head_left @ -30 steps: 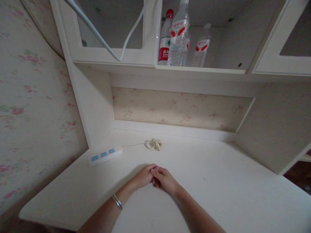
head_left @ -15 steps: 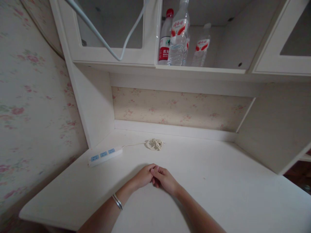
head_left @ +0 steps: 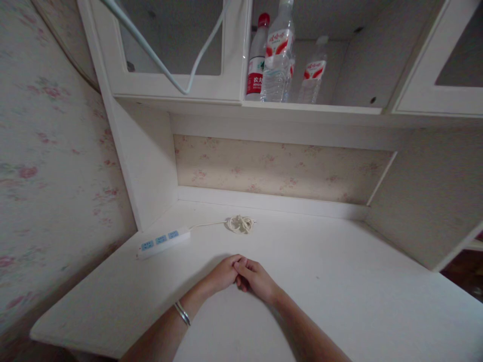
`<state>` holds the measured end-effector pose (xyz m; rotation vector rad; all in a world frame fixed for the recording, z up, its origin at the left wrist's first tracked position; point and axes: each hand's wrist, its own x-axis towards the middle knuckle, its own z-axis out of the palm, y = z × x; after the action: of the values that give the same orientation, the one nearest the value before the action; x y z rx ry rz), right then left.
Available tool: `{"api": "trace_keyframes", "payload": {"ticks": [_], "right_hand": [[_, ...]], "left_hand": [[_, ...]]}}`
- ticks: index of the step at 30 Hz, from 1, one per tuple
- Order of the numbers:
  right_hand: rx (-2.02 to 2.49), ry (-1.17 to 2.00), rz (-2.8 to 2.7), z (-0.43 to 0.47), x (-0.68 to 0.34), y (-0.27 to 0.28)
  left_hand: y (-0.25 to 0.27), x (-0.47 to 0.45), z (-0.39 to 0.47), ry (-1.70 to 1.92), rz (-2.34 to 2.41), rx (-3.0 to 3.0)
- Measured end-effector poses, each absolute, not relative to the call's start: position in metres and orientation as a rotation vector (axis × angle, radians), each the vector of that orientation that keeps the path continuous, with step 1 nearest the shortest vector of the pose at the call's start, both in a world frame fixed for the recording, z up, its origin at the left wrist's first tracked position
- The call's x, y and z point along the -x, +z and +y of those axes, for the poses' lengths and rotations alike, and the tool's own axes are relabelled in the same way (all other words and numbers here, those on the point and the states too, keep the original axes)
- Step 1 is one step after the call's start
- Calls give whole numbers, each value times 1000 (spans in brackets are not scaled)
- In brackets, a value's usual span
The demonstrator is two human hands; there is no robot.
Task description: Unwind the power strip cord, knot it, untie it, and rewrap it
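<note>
My left hand [head_left: 225,271] and my right hand [head_left: 258,279] rest clasped together on the white desk [head_left: 339,291]. Their fingers are closed against each other, with the right thumb lying over the left fingers. No object shows between them, and some fingertips are hidden in the clasp. A silver bangle [head_left: 182,313] circles my left wrist. Beyond the hands lies a coiled cream cable [head_left: 240,224], its plug at the right end. It runs left to a white power strip [head_left: 163,244] with blue sockets. Neither hand touches the cable or the strip.
Above the desk hangs a white cabinet [head_left: 234,98]. Its open compartment holds a red-capped bottle [head_left: 256,65] and clear water bottles [head_left: 277,55]. A pale, bent tube [head_left: 162,65] crosses the upper left, in front of a cabinet door. Floral wallpaper [head_left: 49,166] covers the left wall.
</note>
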<state>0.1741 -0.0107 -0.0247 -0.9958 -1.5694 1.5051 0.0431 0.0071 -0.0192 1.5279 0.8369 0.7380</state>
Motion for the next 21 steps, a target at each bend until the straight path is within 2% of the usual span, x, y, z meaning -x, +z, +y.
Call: {"api": "trace_keyframes", "payload": {"ticks": [21], "right_hand": [[1011,1479,-1577,-10,-175,-28]], "left_hand": [[-25,-42,10,753,829,-1530]]}}
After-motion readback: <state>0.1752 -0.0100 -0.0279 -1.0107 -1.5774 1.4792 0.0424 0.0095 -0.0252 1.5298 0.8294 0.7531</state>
